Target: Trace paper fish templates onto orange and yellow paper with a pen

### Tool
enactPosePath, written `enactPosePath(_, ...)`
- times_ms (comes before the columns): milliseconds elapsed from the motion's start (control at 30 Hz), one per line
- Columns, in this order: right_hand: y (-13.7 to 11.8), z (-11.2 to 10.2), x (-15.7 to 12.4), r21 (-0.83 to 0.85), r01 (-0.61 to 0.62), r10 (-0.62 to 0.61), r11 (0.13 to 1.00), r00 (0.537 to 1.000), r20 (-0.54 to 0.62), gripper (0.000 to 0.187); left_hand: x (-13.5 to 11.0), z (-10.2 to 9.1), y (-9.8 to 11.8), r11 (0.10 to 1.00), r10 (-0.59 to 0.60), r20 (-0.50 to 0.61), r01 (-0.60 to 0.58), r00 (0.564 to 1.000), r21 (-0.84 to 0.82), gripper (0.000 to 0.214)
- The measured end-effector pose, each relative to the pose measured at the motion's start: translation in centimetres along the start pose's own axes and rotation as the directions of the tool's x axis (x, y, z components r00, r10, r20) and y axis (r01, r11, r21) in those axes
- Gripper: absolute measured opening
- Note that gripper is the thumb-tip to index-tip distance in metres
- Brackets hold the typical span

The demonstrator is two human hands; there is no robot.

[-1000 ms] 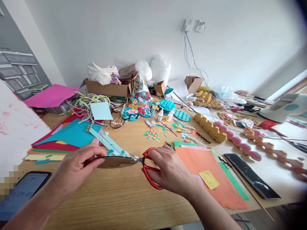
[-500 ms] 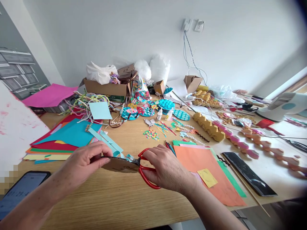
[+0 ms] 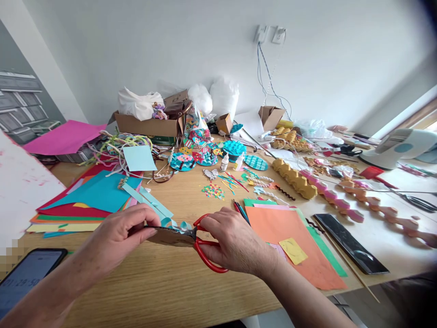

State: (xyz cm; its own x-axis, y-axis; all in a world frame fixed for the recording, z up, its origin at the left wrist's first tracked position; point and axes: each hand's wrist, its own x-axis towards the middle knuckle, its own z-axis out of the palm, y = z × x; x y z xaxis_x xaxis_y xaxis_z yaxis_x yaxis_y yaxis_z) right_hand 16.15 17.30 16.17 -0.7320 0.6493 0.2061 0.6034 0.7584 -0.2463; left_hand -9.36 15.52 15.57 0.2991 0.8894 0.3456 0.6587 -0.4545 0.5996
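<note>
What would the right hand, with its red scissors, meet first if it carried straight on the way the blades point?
The right hand drives the red scissors leftward into the brown cardboard piece. Past that, probably the left hand's fingers gripping its far end, though depth is unclear.

The bench point(image 3: 164, 282) is pale wood with a fine straight grain and a smooth, matt face. The scissors point(image 3: 201, 243) have glossy red plastic handles and dull grey metal blades, which sit against a piece of brown card point(image 3: 170, 237), matt and slightly rough. The coloured paper sheets point(image 3: 92, 196) and the orange sheet point(image 3: 290, 241) are flat, smooth and matt. The phone point(image 3: 23, 278) has a glossy glass screen. The black ruler point(image 3: 348, 248) looks like shiny plastic or lacquer. The box point(image 3: 146, 124) is plain matt cardboard, with soft white cloth or plastic bags above it. The yellow egg-tray strip point(image 3: 295, 178) is rough moulded pulp.
</note>
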Motion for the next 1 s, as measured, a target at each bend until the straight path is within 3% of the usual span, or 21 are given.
enactPosePath(267, -0.09, 0.08, 0.03, -0.032, 0.035, -0.036, 0.999, 0.999, -0.017, 0.011, 0.01, 0.13, -0.07, 0.999, 0.033, -0.025, -0.033, 0.999, -0.001, 0.017)
enactPosePath(633, -0.39, -0.11, 0.09, -0.066, 0.060, -0.060, 0.996, 0.998, 0.008, 0.014, -0.16, 0.09, -0.08, 1.000, -0.010, -0.013, 0.010, 1.000, -0.022, 0.017)
enactPosePath(1000, -0.55, 0.71, 0.28, -0.116, 0.081, -0.086, 0.990, 0.996, -0.038, 0.023, -0.36, -0.07, -0.48, 0.999, -0.043, -0.008, 0.043, 0.999, -0.034, 0.017)
